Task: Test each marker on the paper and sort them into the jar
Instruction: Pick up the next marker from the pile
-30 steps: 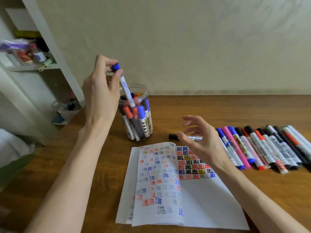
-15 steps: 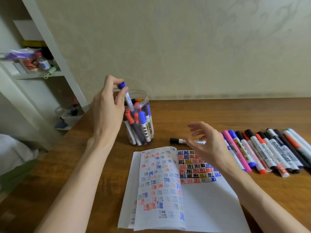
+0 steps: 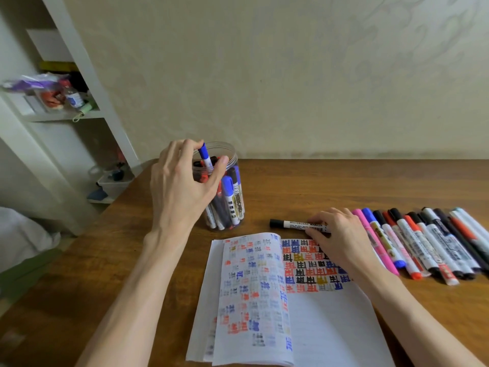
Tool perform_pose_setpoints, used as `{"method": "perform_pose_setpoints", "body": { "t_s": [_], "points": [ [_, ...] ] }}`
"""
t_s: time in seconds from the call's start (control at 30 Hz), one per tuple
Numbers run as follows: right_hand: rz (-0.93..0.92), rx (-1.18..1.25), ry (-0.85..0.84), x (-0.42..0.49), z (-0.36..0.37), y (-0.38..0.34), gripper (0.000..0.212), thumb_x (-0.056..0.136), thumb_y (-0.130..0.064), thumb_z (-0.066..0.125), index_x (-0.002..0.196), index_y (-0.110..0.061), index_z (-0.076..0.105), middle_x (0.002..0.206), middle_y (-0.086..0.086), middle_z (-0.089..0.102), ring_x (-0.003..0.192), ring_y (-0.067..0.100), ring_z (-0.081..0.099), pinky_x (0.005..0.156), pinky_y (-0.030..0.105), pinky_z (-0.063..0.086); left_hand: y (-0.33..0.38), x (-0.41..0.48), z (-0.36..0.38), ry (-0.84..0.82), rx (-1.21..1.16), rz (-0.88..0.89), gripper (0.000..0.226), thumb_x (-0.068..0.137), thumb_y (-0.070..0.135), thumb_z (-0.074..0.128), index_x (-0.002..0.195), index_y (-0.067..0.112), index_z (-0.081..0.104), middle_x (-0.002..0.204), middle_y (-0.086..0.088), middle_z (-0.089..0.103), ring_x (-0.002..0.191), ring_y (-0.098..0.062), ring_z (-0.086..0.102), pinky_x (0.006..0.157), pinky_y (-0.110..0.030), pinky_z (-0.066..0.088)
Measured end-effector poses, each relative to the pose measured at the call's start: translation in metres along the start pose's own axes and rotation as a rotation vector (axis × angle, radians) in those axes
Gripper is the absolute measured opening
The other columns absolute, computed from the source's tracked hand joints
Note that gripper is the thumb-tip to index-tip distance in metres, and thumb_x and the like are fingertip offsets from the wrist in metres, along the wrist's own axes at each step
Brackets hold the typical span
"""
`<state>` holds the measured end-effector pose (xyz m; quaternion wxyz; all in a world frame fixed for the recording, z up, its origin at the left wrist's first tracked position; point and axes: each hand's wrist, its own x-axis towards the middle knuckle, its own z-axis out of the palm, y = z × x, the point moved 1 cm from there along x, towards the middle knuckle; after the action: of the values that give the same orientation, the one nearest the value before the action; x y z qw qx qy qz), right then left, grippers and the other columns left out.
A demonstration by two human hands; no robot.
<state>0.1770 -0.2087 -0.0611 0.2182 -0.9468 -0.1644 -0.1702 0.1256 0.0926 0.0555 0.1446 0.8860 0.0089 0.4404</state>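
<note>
Here, left hand (image 3: 182, 181) pinches blue marker (image 3: 205, 154) in jar (image 3: 234, 160) mouth; right hand (image 3: 341, 234) grips black marker (image 3: 296, 224), printed "WHITEBOARD MARKER", beside paper (image 3: 330, 327).

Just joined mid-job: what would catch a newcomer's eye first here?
The left hand holds a blue-capped marker in the mouth of the marker-filled jar. The right hand grips a black-capped marker at the far edge of the paper of coloured test marks, beside a row of markers.

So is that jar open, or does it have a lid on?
Open: the left hand holds a blue marker partway through the lidless mouth of the jar.
</note>
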Motion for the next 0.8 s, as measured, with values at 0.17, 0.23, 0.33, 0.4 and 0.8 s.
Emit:
{"method": "perform_pose_setpoints", "body": {
  "t_s": [0.17,0.23,0.33,0.4,0.8],
  "points": [
    [0.011,0.001,-0.007,0.001,0.0,-0.001,0.021,0.094,-0.036,0.077,0.112,-0.025,0.079,0.11,-0.001,0.076,0.104,0.023,0.064,0.087,0.041,0.052,-0.002,-0.01,0.01,-0.117,0.051,-0.015,0.057,0.089,0.076,0.055,0.103,0.021,0.061,0.11,0.004,0.063,0.099,-0.014,0.062,0.086,-0.042,0.055],
    [0.008,0.003,-0.005,0.0,0.0,-0.001,0.021,0.094,-0.035,0.077,0.112,-0.025,0.079,0.109,-0.001,0.076,0.103,0.022,0.064,0.086,0.039,0.052,-0.004,-0.014,0.015,-0.1,0.042,-0.01,0.052,0.09,0.072,0.058,0.099,0.021,0.057,0.103,0.006,0.062,0.092,-0.013,0.062,0.086,-0.039,0.052],
    [0.005,0.004,-0.007,0.001,0.001,-0.001,0.021,0.094,-0.035,0.077,0.113,-0.025,0.079,0.109,-0.002,0.076,0.103,0.021,0.065,0.087,0.039,0.052,-0.005,-0.012,0.017,-0.103,0.018,-0.025,0.051,0.088,0.071,0.061,0.1,0.022,0.058,0.104,0.007,0.061,0.093,-0.011,0.061,0.086,-0.04,0.052],
    [-0.001,0.002,-0.005,0.001,-0.001,-0.002,0.02,0.095,-0.036,0.076,0.112,-0.025,0.078,0.108,-0.003,0.076,0.103,0.02,0.065,0.087,0.038,0.052,-0.005,-0.013,0.019,-0.127,-0.05,-0.062,0.058,0.085,0.074,0.06,0.113,0.023,0.058,0.115,0.006,0.06,0.103,-0.01,0.06,0.088,-0.043,0.055],
    [0.077,0.43,-0.117,-0.012,-0.038,-0.012,0.015,0.097,-0.036,0.073,0.109,-0.028,0.076,0.096,-0.019,0.073,0.085,-0.003,0.068,0.064,0.01,0.049,0.082,-0.065,0.024,-0.263,-0.318,0.128,0.032,0.1,0.019,0.065,0.132,0.015,0.064,0.127,0.005,0.066,0.119,-0.008,0.059,0.106,-0.023,0.045]
  ]
}}
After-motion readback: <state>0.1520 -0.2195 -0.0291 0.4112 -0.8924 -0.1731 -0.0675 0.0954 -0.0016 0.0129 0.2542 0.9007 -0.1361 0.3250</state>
